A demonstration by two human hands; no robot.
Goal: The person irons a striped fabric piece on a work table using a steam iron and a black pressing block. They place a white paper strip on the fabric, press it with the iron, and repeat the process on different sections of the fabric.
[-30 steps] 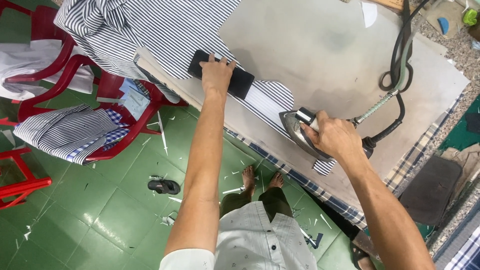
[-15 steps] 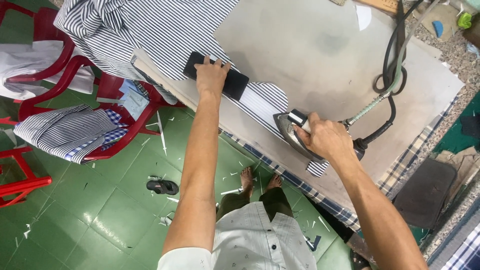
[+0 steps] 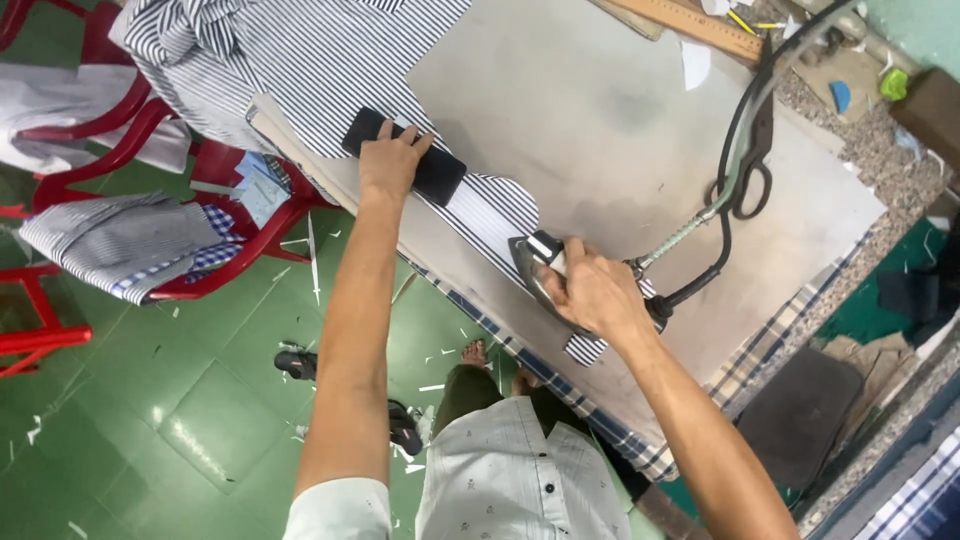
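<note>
fingers of right hand (image 3: 590,295) clamped on iron (image 3: 535,265), resting on striped cloth (image 3: 500,215); left hand (image 3: 390,160) fingers spread flat on dark weight (image 3: 405,155) beyond iron. best: keep cloth taut, glide steadily.

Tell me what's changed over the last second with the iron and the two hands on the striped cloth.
The right hand has slid the iron a little along the striped cloth, toward the left hand. Nothing was picked up or let go. The left hand stays pressed on the black block at the near edge of the ironing table, and the right hand keeps its grip on the iron's handle.
</note>
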